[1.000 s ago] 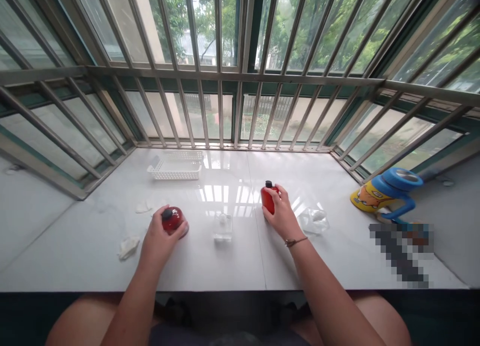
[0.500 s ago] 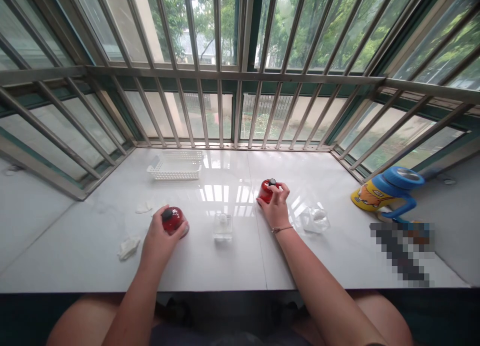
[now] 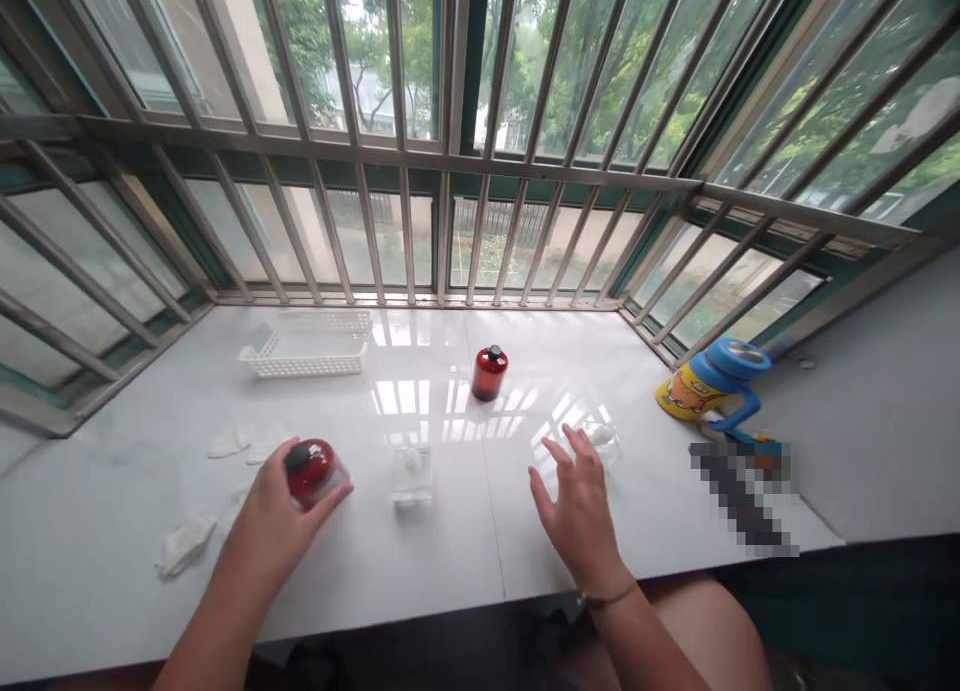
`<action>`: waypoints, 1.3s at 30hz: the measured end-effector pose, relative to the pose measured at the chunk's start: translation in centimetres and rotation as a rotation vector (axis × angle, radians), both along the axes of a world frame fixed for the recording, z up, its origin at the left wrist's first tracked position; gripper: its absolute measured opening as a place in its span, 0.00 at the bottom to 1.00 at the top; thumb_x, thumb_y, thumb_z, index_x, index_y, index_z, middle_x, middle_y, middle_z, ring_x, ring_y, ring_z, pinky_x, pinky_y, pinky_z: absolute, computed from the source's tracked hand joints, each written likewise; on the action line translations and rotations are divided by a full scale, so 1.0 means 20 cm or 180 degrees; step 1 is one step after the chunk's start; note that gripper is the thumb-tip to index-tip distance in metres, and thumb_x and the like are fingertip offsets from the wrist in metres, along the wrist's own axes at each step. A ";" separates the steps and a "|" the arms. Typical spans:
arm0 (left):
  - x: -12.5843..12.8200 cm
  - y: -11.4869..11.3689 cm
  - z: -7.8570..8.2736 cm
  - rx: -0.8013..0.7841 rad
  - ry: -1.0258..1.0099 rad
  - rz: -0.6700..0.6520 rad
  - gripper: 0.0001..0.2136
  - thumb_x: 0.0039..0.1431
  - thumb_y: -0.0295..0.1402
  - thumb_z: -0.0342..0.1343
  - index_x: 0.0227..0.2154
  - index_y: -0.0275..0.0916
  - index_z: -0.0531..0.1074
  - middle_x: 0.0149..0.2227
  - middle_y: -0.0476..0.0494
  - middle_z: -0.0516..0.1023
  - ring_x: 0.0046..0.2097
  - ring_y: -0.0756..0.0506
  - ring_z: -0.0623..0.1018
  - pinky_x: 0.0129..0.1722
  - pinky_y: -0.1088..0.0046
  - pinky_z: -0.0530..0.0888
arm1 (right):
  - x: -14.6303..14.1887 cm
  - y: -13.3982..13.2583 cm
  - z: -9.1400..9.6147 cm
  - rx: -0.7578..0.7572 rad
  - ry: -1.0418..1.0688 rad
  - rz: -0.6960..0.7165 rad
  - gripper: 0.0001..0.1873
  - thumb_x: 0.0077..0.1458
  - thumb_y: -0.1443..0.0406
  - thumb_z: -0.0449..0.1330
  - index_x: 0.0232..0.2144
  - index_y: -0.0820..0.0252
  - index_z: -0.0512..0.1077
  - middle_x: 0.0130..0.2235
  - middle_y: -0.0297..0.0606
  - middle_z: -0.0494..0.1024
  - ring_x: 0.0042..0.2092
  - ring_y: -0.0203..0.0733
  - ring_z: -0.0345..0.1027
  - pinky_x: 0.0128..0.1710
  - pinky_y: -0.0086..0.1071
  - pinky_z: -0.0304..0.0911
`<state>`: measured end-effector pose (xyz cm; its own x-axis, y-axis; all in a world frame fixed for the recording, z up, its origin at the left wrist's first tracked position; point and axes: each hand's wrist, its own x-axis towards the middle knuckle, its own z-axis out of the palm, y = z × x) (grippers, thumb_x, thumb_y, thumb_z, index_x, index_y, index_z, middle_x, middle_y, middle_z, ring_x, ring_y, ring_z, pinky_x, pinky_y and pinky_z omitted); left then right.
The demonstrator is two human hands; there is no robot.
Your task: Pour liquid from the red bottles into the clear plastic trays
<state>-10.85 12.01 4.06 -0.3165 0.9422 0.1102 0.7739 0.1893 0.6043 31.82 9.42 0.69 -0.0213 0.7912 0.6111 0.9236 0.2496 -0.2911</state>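
My left hand (image 3: 274, 516) is wrapped round a red bottle with a black cap (image 3: 313, 469), at the left of the white tabletop. A second red bottle (image 3: 490, 375), also black-capped, stands upright by itself farther back near the middle. My right hand (image 3: 579, 501) hovers over the table with its fingers spread and nothing in them. Just beyond its fingertips lies a clear plastic piece (image 3: 602, 439), partly hidden by the hand. Between my two hands sits a small clear square container (image 3: 412, 474) with something whitish in it.
A white perforated basket (image 3: 307, 361) stands at the back left. Crumpled white tissues (image 3: 186, 546) lie left of my left hand. On the right are a blue and yellow handled bottle (image 3: 709, 381) and a blurred-out dark item (image 3: 742, 501). Metal window bars (image 3: 405, 231) border the table's back.
My right hand has let go of the second red bottle and drawn back toward me, its fingers opening. My left hand still holds its bottle. The view has turned rightward and tilted.
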 end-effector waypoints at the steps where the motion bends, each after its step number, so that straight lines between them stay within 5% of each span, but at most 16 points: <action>1: 0.00 0.00 0.00 0.0031 -0.0027 0.0022 0.50 0.48 0.62 0.68 0.69 0.41 0.61 0.67 0.26 0.72 0.63 0.22 0.78 0.62 0.40 0.77 | 0.05 -0.06 -0.03 0.0035 -0.0085 -0.0242 0.29 0.70 0.61 0.61 0.70 0.50 0.62 0.74 0.53 0.59 0.77 0.68 0.49 0.71 0.73 0.58; 3: 0.02 0.00 0.01 0.0186 -0.0154 0.0073 0.51 0.48 0.61 0.69 0.71 0.41 0.60 0.69 0.27 0.71 0.65 0.22 0.76 0.64 0.40 0.76 | 0.17 -0.12 -0.09 -0.0032 -0.0177 -0.0638 0.32 0.70 0.59 0.61 0.72 0.53 0.60 0.76 0.55 0.55 0.77 0.73 0.48 0.69 0.75 0.59; 6: 0.04 0.02 0.04 0.0461 -0.0361 0.0012 0.50 0.55 0.59 0.67 0.75 0.46 0.55 0.72 0.33 0.70 0.70 0.25 0.73 0.67 0.43 0.73 | 0.31 -0.10 -0.20 -0.0249 -0.0286 -0.0654 0.35 0.71 0.57 0.59 0.75 0.54 0.56 0.77 0.56 0.55 0.77 0.74 0.47 0.67 0.75 0.61; 9: 0.07 0.05 0.06 0.0483 -0.0558 -0.0125 0.35 0.65 0.55 0.61 0.70 0.48 0.65 0.70 0.38 0.74 0.69 0.29 0.75 0.70 0.47 0.71 | 0.39 0.04 -0.26 -0.0410 -0.0320 -0.0444 0.37 0.70 0.57 0.58 0.76 0.56 0.53 0.77 0.57 0.53 0.79 0.72 0.44 0.70 0.72 0.60; 12: 0.11 0.08 0.04 0.0662 -0.0782 -0.0356 0.23 0.69 0.53 0.56 0.59 0.45 0.75 0.63 0.39 0.78 0.65 0.34 0.78 0.70 0.53 0.71 | 0.41 0.23 -0.25 -0.0676 -0.0166 -0.0302 0.39 0.68 0.57 0.59 0.75 0.59 0.54 0.78 0.59 0.50 0.79 0.69 0.43 0.73 0.68 0.56; 16: 0.21 0.07 0.00 0.0935 -0.0961 -0.0689 0.20 0.72 0.51 0.55 0.55 0.43 0.76 0.59 0.38 0.79 0.63 0.37 0.78 0.69 0.57 0.72 | 0.38 0.45 -0.18 -0.1073 0.0051 -0.0295 0.40 0.65 0.57 0.62 0.73 0.64 0.58 0.78 0.62 0.50 0.78 0.69 0.47 0.74 0.64 0.55; 20: 0.28 0.03 -0.02 0.1046 -0.1012 -0.0983 0.16 0.74 0.47 0.55 0.53 0.43 0.75 0.58 0.39 0.79 0.63 0.38 0.78 0.68 0.57 0.72 | 0.20 0.42 -0.07 -0.0614 0.0398 -0.0353 0.36 0.69 0.53 0.60 0.72 0.63 0.62 0.78 0.62 0.50 0.79 0.69 0.46 0.73 0.66 0.56; 24: 0.29 0.02 -0.03 0.1196 -0.1070 -0.1180 0.15 0.78 0.45 0.49 0.52 0.43 0.76 0.57 0.37 0.80 0.63 0.38 0.78 0.67 0.57 0.73 | -0.20 0.23 0.02 -0.0535 0.0849 0.0917 0.26 0.73 0.54 0.58 0.68 0.56 0.67 0.67 0.54 0.72 0.72 0.59 0.64 0.72 0.63 0.61; 27: 0.28 0.02 -0.04 0.1234 -0.1035 -0.1226 0.17 0.79 0.46 0.47 0.53 0.43 0.75 0.57 0.37 0.80 0.63 0.37 0.78 0.68 0.56 0.72 | -0.50 0.18 0.05 -0.1091 0.1003 0.1789 0.37 0.69 0.52 0.65 0.73 0.53 0.61 0.74 0.52 0.66 0.76 0.57 0.58 0.75 0.58 0.60; 30: 0.28 0.03 -0.04 0.1104 -0.1079 -0.1205 0.20 0.78 0.51 0.47 0.52 0.43 0.75 0.59 0.35 0.79 0.64 0.36 0.78 0.68 0.56 0.72 | -0.71 0.24 0.02 -0.1391 0.1182 0.2049 0.49 0.59 0.55 0.76 0.75 0.56 0.58 0.74 0.55 0.65 0.75 0.60 0.59 0.74 0.58 0.61; 34: 0.28 0.03 -0.03 0.0927 -0.1206 -0.1121 0.23 0.75 0.57 0.47 0.49 0.43 0.74 0.59 0.34 0.79 0.65 0.35 0.78 0.68 0.56 0.73 | -0.80 0.30 -0.02 -0.1437 0.1327 0.1905 0.38 0.57 0.58 0.77 0.66 0.54 0.69 0.61 0.49 0.79 0.64 0.58 0.74 0.67 0.56 0.71; 39: 0.28 0.03 -0.02 0.0921 -0.1364 -0.1168 0.20 0.75 0.55 0.51 0.48 0.42 0.74 0.59 0.34 0.79 0.64 0.36 0.78 0.66 0.57 0.75 | -0.69 0.18 -0.03 -0.1363 0.1399 0.1615 0.35 0.59 0.58 0.76 0.64 0.55 0.69 0.60 0.49 0.78 0.63 0.59 0.73 0.66 0.56 0.71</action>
